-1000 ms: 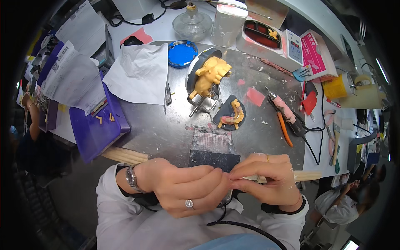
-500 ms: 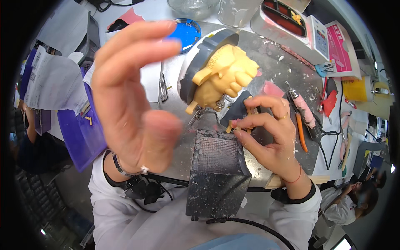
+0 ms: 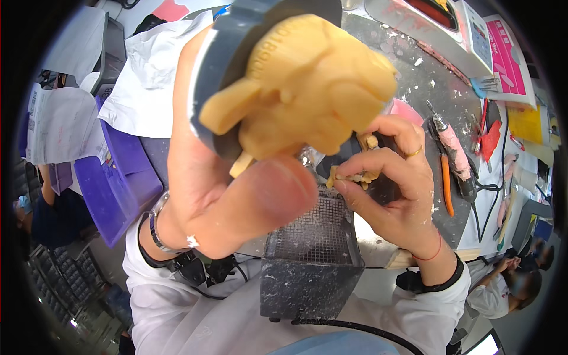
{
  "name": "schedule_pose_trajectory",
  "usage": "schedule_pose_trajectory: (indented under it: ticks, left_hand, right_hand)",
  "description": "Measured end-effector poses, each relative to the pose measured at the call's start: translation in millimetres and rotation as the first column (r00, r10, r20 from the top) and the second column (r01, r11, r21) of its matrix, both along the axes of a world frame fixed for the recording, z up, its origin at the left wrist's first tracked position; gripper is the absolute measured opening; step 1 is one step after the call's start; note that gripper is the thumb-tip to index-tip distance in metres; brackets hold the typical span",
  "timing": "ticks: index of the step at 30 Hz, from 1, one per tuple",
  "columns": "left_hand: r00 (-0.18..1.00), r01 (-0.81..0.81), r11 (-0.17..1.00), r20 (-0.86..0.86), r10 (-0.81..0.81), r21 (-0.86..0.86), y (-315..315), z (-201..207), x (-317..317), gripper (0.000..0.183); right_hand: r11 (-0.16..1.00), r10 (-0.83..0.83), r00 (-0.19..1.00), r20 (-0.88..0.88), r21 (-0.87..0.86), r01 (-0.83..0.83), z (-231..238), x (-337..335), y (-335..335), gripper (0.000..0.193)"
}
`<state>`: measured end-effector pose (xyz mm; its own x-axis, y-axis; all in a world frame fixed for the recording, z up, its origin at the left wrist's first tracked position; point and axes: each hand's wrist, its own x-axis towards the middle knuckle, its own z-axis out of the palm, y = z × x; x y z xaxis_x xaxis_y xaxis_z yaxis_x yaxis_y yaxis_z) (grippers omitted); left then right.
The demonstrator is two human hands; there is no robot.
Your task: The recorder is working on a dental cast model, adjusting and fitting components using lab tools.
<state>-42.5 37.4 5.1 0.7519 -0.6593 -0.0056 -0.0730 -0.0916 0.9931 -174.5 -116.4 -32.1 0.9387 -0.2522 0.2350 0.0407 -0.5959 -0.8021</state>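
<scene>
**Both hands full around a black mesh-topped box**

The black mesh-topped box (image 3: 312,290), dusted with pale specks, stands at the near edge of the metal-topped counter (image 3: 441,83), and everything else lies around it.

Beyond the box and a little to its left, the left hand (image 3: 228,204) holds up a large yellow dental model (image 3: 319,83) by its dark base (image 3: 229,62). The fingers pass out of sight behind the base, and the thumb stretches across in front, below the model; whether its tip presses on anything cannot be told.

Just past the box's far right corner, the right hand (image 3: 393,186) pinches the end of a small yellow arch (image 3: 369,177) between thumb and forefinger, the other fingers curled over it. Those fingers partly hide the arch, so whether it is clear of the dark piece beneath it cannot be told.

Well left of the box sits a purple tray (image 3: 131,168), with a crumpled white sheet (image 3: 148,80) beyond it. To the box's right lie an orange-handled tool (image 3: 447,186) and a pink-wrapped handpiece (image 3: 454,151) with a dark cable. Farther off on that side are a red scrap (image 3: 490,141) and a pink-and-white carton (image 3: 506,59).
</scene>
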Motion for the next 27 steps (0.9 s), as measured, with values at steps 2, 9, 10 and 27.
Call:
schedule_pose_trajectory:
  ticks: [2, 9, 10, 27]
  left_hand:
    - [0.995, 0.097, 0.994, -0.001, -0.097, 0.056, 6.0, -2.3, 6.0, 0.098]
    - [0.933, 0.042, 0.836, -0.277, -0.229, -0.547, 11.9, -21.5, 1.2, 0.064]
    - [0.934, 0.046, 0.835, -0.273, -0.231, -0.549, 11.1, -21.8, 1.2, 0.065]
    - [0.991, -0.016, 0.916, -0.13, -0.04, -0.402, 11.5, -32.6, 16.4, 0.093]
  right_hand:
    - [1.0, 0.001, 1.0, -0.012, -0.002, -0.001, -0.1, -0.3, -1.3, 0.024]
    - [0.996, -0.008, 0.999, -0.039, -0.085, 0.004, 9.3, 0.4, -1.0, 0.03]
    - [0.992, -0.015, 0.999, -0.038, -0.126, 0.01, 11.2, 0.1, -0.9, 0.03]
    - [0.988, 0.046, 0.993, -0.108, -0.141, -0.061, 8.3, -4.2, -2.7, 0.022]
